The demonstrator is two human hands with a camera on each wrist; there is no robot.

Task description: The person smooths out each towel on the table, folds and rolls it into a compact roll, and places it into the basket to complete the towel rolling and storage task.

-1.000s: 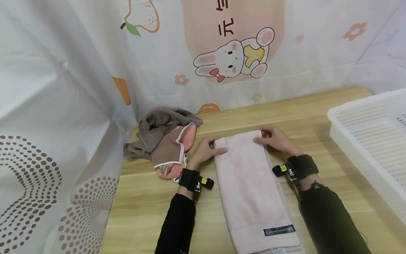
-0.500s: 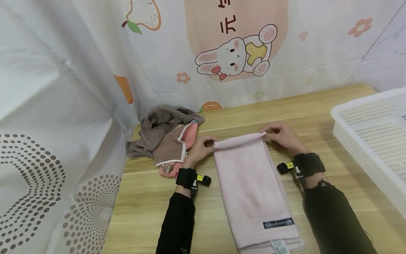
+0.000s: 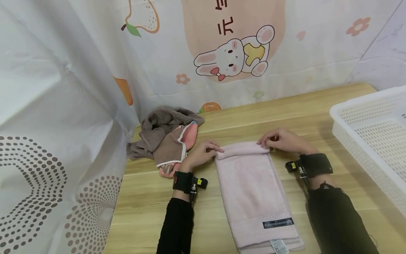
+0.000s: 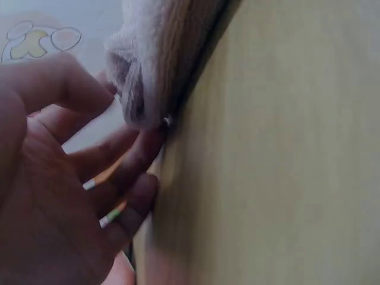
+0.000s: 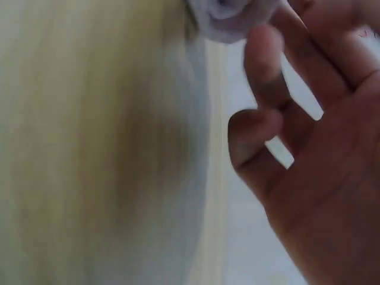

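Note:
A pink towel [image 3: 248,190], folded into a long strip, lies on the wooden table with its far end turned over into a short roll [image 3: 242,149]. At the roll's left end, my left hand [image 3: 203,153] holds it with thumb and fingertips; the left wrist view shows the towel's layered end [image 4: 139,89] against the fingers. My right hand [image 3: 283,141] holds the opposite end, its fingertips over the roll. In the right wrist view the spiral end [image 5: 228,18] touches the fingers, with the lower ones loosely bent. A dark label strip [image 3: 278,223] crosses the towel's near end.
A crumpled grey-brown cloth [image 3: 158,127] with pink parts and white trim lies left of the left hand. On the right stands a white perforated basket [image 3: 355,130]. A printed curtain [image 3: 152,63] hangs behind the wooden table [image 3: 139,208].
Both hands have turned the towel's far edge over toward the person, from flat to a thin fold and now a thicker roll. The right hand has come slightly nearer.

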